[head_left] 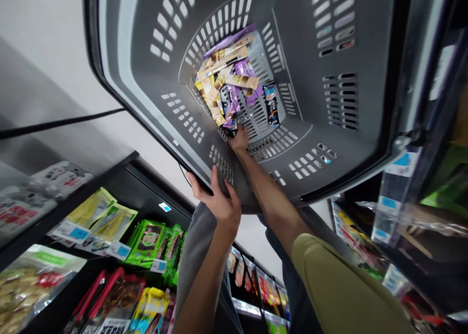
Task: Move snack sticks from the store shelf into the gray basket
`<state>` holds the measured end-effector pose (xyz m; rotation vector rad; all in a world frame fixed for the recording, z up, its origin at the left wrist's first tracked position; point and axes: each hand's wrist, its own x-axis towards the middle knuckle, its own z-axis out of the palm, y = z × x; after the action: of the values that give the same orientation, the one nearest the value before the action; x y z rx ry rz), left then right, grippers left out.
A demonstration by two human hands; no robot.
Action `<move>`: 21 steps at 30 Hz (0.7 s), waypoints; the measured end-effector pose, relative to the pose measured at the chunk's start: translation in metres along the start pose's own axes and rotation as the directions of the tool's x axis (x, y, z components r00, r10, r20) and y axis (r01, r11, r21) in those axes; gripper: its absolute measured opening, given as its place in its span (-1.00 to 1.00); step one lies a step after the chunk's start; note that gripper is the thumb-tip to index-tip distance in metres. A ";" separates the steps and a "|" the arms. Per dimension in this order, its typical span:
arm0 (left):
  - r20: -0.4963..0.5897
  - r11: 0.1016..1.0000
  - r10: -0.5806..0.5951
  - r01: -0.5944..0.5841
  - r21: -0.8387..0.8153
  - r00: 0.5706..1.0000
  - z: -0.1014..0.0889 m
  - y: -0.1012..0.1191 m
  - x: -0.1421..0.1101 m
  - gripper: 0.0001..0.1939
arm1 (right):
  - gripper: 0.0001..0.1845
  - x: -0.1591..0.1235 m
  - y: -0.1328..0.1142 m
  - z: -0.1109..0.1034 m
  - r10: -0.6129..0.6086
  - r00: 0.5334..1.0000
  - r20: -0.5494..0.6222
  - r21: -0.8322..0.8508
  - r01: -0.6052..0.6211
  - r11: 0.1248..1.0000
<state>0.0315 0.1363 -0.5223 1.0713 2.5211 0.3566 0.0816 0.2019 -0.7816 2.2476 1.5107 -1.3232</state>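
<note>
A large grey plastic basket (351,144) with slotted walls fills the upper view, its opening tilted towards me. My left hand (221,202) rests against its near rim and inner wall, fingers spread. Deep inside, my right hand (239,139) has its fingers closed at the lower end of a small black packet (231,125); the fingertips are partly hidden. Beside it lies a pile of slim beige-and-brown packets (241,82) and shiny purple packets (252,96). A black-and-blue packet (271,105) lies apart on the basket floor to the right.
Dark shelves on the left hold green snack packets (148,241), yellow pouches (113,222) and red-edged packs (119,295). Another shelf (405,241) with price tags and wrapped goods stands close on the right. A black cord (62,125) runs towards the basket from the left.
</note>
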 end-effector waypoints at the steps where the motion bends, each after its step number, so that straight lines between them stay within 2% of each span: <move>1: 0.001 1.000 -0.001 0.001 0.004 1.000 0.000 0.000 0.000 -0.37 | -0.50 0.000 -0.001 0.002 0.006 1.000 0.002 -0.002 -0.006 1.000; 4: -0.002 1.000 -0.005 0.005 0.005 1.000 0.000 0.001 0.001 -0.37 | -0.39 0.010 0.000 0.001 0.013 0.996 0.084 0.031 -0.015 0.999; 6: 0.000 1.000 -0.008 0.008 -0.005 1.000 0.000 0.001 0.002 -0.37 | -0.44 0.019 0.005 -0.005 0.030 0.980 0.196 0.069 -0.045 0.997; 9: 0.010 0.999 -0.006 0.006 -0.052 1.000 0.000 0.002 0.002 -0.40 | -0.63 0.028 0.016 -0.018 0.064 0.917 0.394 0.140 -0.129 0.982; 12: 0.022 0.992 -0.015 0.018 -0.126 1.000 0.000 0.000 0.001 -0.43 | -0.66 0.020 0.023 -0.033 0.054 0.851 0.523 0.208 -0.189 0.960; 17: 0.057 0.978 -0.056 0.066 -0.198 0.997 0.001 -0.004 -0.005 -0.43 | -0.80 -0.016 0.013 -0.063 0.124 0.861 0.493 0.098 -0.197 0.976; 21: 0.106 0.957 -0.064 0.091 -0.276 0.992 -0.004 -0.002 -0.006 -0.44 | -0.92 -0.040 0.000 -0.091 0.178 0.845 0.504 0.036 -0.227 0.973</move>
<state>0.0324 0.1299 -0.5182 0.8561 2.3322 0.6051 0.1305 0.2232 -0.6973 1.8353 1.0172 -1.7568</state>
